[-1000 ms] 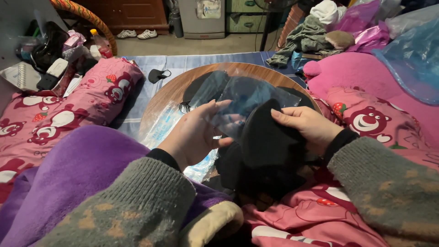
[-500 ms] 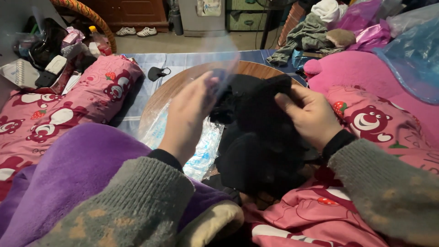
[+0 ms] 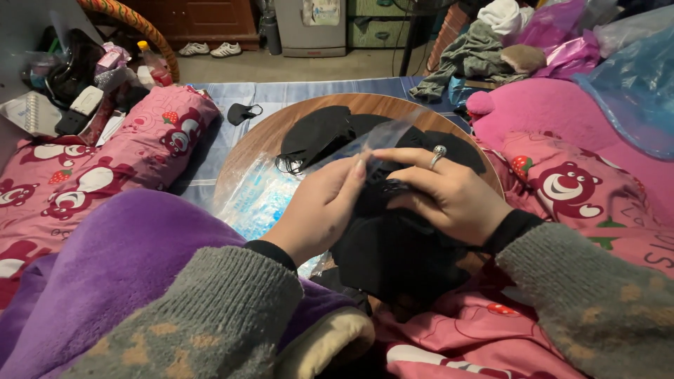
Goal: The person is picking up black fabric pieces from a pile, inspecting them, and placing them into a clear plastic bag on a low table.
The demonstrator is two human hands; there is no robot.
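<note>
Left hand [image 3: 319,210] fingers pinched shut on clear plastic sleeve [image 3: 382,137], thin, glossy, crinkled, rising just above fingertips, black masks [image 3: 393,245] soft, matte, stacked beneath both palms, right hand [image 3: 442,193] fingers curled, gripping mask stack, ring on finger.

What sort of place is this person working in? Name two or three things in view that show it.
Probably a home, a lived-in room with work done on the floor. Pink cartoon blankets lie around a round wooden board, shoes stand by a cabinet, and clothes are heaped up. Both hands handle black masks.
</note>
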